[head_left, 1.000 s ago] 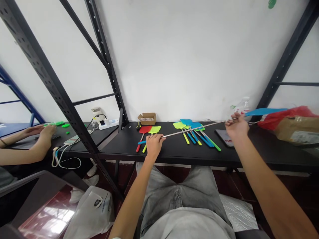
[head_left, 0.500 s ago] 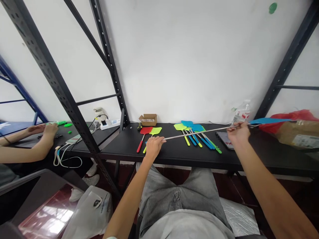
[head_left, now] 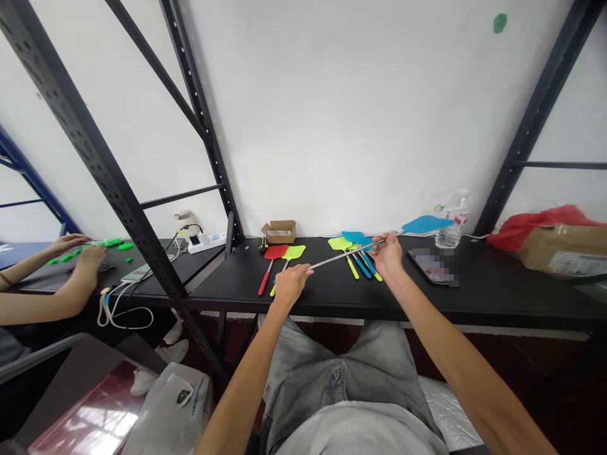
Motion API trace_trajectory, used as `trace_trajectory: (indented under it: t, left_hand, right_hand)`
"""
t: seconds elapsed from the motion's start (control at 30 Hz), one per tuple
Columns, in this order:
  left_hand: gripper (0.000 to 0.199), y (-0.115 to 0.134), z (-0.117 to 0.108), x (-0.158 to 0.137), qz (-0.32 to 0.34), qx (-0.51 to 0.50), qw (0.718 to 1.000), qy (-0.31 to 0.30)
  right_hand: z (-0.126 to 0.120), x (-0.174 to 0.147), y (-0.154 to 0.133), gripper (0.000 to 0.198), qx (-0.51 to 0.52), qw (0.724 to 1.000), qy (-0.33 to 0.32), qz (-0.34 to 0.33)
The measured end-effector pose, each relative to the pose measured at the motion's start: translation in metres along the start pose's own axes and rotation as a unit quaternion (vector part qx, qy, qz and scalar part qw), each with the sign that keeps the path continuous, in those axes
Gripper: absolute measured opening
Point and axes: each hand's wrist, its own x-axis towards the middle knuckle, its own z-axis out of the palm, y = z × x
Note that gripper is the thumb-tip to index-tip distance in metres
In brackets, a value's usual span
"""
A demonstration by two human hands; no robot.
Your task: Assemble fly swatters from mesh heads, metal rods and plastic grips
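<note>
A fly swatter with a blue head (head_left: 427, 224) and a thin metal rod (head_left: 339, 256) is held slanting above the black table. My left hand (head_left: 290, 284) is closed round its lower end; the handle is hidden in the palm. Further along, my right hand (head_left: 389, 254) pinches the rod below the blue head. Under and behind my right hand lie several swatters with yellow-green heads (head_left: 339, 243) and blue heads (head_left: 352, 236). Beside my left hand rest a red swatter (head_left: 275, 253) and a yellow-green one (head_left: 294, 252).
A small open cardboard box (head_left: 279, 232) stands near the wall. To the right are a phone (head_left: 431, 266), a water bottle (head_left: 448, 237) and a larger carton (head_left: 559, 249) with red plastic. At left, another person's hands (head_left: 90, 259) work beyond the black rack post (head_left: 109, 177).
My right hand has moved left, closer to my left hand, and the blue head came with it. The swatter's rod is now shorter. My left hand has barely moved.
</note>
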Motion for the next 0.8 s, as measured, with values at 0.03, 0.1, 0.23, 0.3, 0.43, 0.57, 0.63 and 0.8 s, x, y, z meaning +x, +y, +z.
trace_trajectory:
  t: [0.03, 0.1, 0.23, 0.3, 0.43, 0.57, 0.63, 0.8]
  left_hand:
    - [0.040, 0.000, 0.000, 0.000, -0.002, 0.002, 1.000, -0.004]
    - [0.041, 0.001, -0.002, 0.000, -0.009, 0.008, 1.000, -0.010]
    - [0.043, 0.003, -0.004, 0.000, -0.016, 0.012, 1.000, -0.015]
    - [0.043, 0.004, -0.005, 0.000, -0.021, 0.008, 1.000, -0.017]
    - [0.042, 0.005, -0.005, 0.000, -0.028, -0.001, 0.999, -0.022]
    - [0.044, 0.004, -0.006, 0.000, -0.036, 0.000, 0.999, -0.031]
    - [0.044, 0.004, -0.006, 0.000, -0.043, 0.000, 0.998, -0.040]
    - [0.043, 0.006, -0.004, 0.002, -0.046, 0.003, 0.997, -0.057]
  right_hand:
    - [0.006, -0.006, 0.008, 0.041, -0.004, 1.000, -0.013, 0.007]
    - [0.018, -0.018, 0.025, 0.041, 0.006, 0.999, -0.027, 0.028]
    - [0.038, -0.039, 0.050, 0.039, 0.006, 0.997, -0.056, 0.049]
    - [0.047, -0.051, 0.060, 0.038, -0.015, 0.995, -0.081, 0.060]
    - [0.065, -0.079, 0.086, 0.036, -0.055, 0.982, -0.147, 0.105]
    - [0.074, -0.096, 0.105, 0.035, -0.072, 0.974, -0.178, 0.119]
    - [0.073, -0.095, 0.107, 0.034, -0.067, 0.972, -0.185, 0.130]
    - [0.068, -0.090, 0.104, 0.033, -0.039, 0.966, -0.207, 0.153]
